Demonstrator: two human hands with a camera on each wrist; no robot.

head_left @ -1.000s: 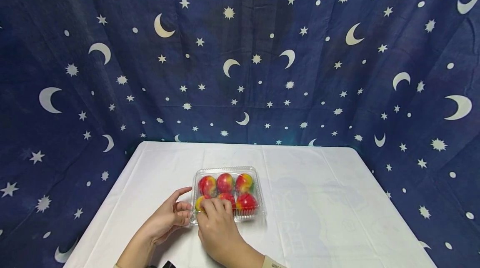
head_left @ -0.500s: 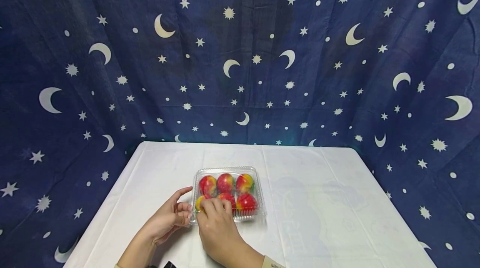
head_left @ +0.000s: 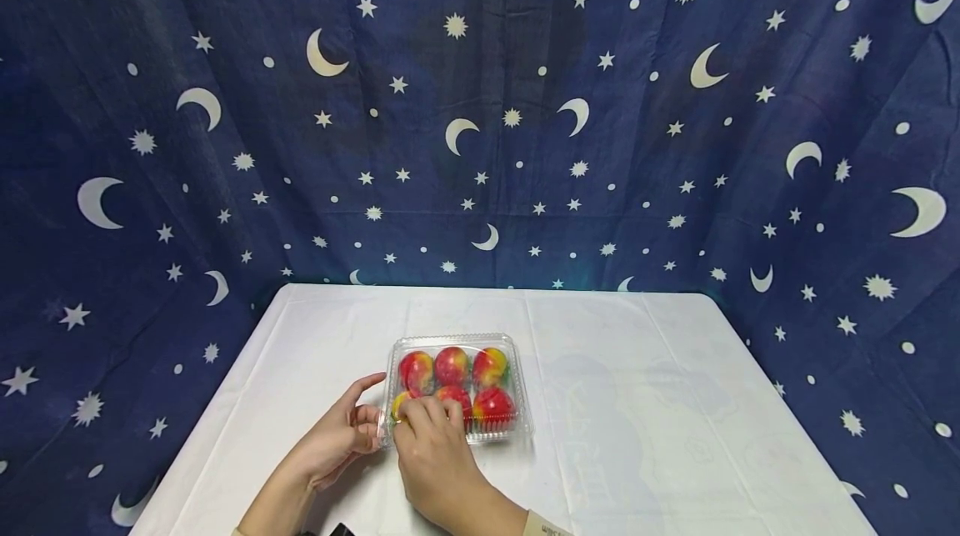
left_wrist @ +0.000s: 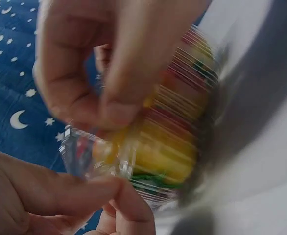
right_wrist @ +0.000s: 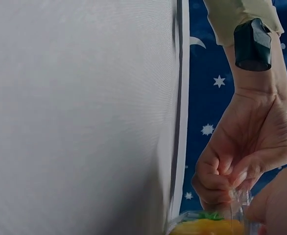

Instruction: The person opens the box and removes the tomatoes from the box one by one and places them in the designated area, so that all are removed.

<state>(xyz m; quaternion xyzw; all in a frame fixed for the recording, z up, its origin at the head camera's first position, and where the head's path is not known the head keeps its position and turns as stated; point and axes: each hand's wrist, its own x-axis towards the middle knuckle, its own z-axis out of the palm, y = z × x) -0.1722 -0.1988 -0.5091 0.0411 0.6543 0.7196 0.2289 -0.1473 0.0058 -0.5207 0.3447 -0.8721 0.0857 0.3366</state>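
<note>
Box, one, clear plastic (head_left: pixel 517 369), lower middle of the frame, on the tabletop (head_left: pixel 637 411). Contents: six red-and-yellow fruits (head_left: pixel 492 408). Hands, two: left hand (head_left: pixel 333 440) pinching the near left corner; right hand (head_left: pixel 438 465) pinching the near edge beside it. Likely faults: thin plastic creasing or cracking under a hard pinch; box skidding from uneven pull; fruits rolling if tipped.

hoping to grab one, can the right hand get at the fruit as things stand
Probably not: the clear lid looks closed over the fruit. The right hand is close, at the box's near left corner, but plastic seems in the way.
</note>
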